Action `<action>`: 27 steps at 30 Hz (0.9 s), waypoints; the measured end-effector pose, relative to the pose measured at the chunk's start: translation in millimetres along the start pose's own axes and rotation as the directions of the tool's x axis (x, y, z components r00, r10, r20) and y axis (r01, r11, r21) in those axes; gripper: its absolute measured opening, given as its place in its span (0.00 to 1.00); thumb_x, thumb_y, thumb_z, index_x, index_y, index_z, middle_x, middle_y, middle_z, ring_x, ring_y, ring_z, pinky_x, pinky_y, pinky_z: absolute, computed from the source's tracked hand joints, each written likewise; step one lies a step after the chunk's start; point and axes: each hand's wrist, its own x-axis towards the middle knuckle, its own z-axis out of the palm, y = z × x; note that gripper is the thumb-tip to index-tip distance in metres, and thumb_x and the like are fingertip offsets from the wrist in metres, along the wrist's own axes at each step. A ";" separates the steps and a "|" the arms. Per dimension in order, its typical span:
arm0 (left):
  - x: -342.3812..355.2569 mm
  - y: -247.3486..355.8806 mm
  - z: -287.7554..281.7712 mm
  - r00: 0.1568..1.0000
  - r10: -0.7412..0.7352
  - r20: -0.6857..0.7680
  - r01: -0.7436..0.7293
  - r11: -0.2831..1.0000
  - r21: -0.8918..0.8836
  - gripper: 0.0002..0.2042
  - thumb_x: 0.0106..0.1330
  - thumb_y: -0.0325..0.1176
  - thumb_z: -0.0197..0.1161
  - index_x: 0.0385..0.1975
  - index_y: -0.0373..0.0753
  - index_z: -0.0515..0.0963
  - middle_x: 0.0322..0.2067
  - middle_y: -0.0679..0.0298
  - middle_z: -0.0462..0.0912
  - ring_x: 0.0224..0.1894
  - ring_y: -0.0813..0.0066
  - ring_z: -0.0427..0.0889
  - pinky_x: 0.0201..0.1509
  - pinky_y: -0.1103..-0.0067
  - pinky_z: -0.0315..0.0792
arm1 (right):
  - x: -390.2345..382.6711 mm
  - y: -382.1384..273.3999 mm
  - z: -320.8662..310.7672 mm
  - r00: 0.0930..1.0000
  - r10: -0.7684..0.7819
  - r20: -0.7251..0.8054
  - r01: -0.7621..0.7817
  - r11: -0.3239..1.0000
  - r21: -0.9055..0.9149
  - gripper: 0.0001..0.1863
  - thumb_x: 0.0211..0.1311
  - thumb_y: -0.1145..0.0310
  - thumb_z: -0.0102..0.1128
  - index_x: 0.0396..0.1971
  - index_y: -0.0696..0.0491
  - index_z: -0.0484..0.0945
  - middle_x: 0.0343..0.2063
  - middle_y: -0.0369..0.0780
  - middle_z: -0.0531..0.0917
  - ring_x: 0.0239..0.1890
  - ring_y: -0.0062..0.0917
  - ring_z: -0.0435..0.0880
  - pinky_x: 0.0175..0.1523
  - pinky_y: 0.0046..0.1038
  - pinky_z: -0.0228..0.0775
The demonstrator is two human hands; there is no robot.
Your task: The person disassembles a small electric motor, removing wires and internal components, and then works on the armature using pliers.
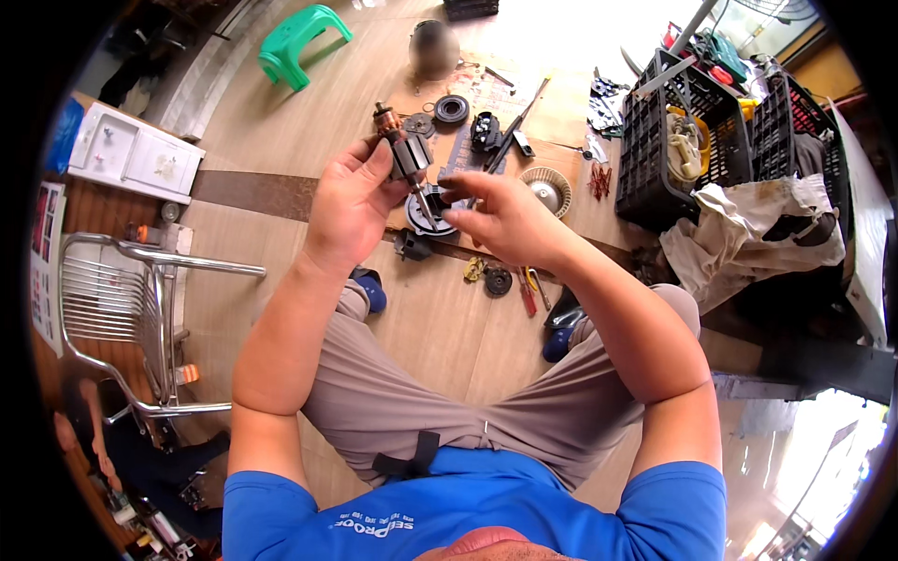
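Upright in the fingers of my left hand is a motor armature. Its copper-coloured commutator end points up and away, and its thin shaft points down toward me. My right hand hovers beside the shaft tip, thumb and forefinger apart, with nothing seen between them. Below the hands, a round motor housing lies on the floor, partly hidden. A dark ring-shaped part, a black motor part and a pale finned fan wheel lie around it.
Cardboard lies under the parts. Screwdrivers and a black disc lie between my feet. Black crates stand right, with a cloth in front. A metal chair stands left, a green stool far left. Another person's arm shows lower left.
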 end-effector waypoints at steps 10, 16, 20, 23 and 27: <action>-10.1 -3.5 14.7 0.987 0.007 0.162 -0.019 0.997 0.074 0.22 0.69 0.34 0.62 0.59 0.32 0.68 0.56 0.51 0.76 0.59 0.64 0.76 0.65 0.69 0.68 | 10.2 -13.1 6.5 0.979 0.198 -0.057 -0.162 0.910 0.381 0.07 0.63 0.76 0.57 0.38 0.59 0.83 0.21 0.30 0.77 0.22 0.10 0.71 0.27 0.19 0.65; -17.0 8.8 15.4 0.980 -0.021 0.200 -0.005 0.991 0.131 0.23 0.63 0.26 0.67 0.58 0.30 0.69 0.52 0.60 0.78 0.54 0.75 0.77 0.60 0.79 0.71 | 8.4 -3.7 -8.4 0.962 0.005 -0.271 0.021 0.995 0.095 0.04 0.62 0.75 0.61 0.35 0.58 0.83 0.22 0.37 0.80 0.22 0.16 0.75 0.29 0.21 0.68; -21.0 16.2 27.5 0.983 -0.074 0.166 0.003 0.920 0.392 0.22 0.62 0.22 0.66 0.57 0.29 0.70 0.49 0.61 0.79 0.51 0.78 0.78 0.57 0.80 0.72 | 3.2 -12.7 -17.7 0.937 -0.078 -0.342 0.048 0.994 -0.095 0.05 0.60 0.73 0.64 0.33 0.58 0.82 0.22 0.46 0.81 0.22 0.29 0.80 0.31 0.28 0.71; -20.3 18.2 29.5 0.983 -0.130 0.126 0.053 0.874 0.484 0.22 0.62 0.21 0.65 0.56 0.28 0.70 0.47 0.61 0.80 0.48 0.79 0.79 0.56 0.80 0.73 | 1.6 -12.8 -21.6 0.934 -0.067 -0.352 0.016 0.989 -0.148 0.06 0.60 0.72 0.63 0.34 0.58 0.81 0.24 0.46 0.82 0.24 0.33 0.81 0.32 0.30 0.72; -19.6 18.4 30.3 0.993 -0.092 0.073 0.044 0.868 0.494 0.22 0.61 0.21 0.66 0.55 0.28 0.71 0.45 0.62 0.81 0.47 0.79 0.80 0.54 0.80 0.74 | 0.6 -20.1 -25.3 0.931 -0.160 -0.329 0.069 0.959 -0.274 0.06 0.59 0.71 0.63 0.32 0.58 0.81 0.26 0.47 0.82 0.28 0.38 0.82 0.34 0.34 0.72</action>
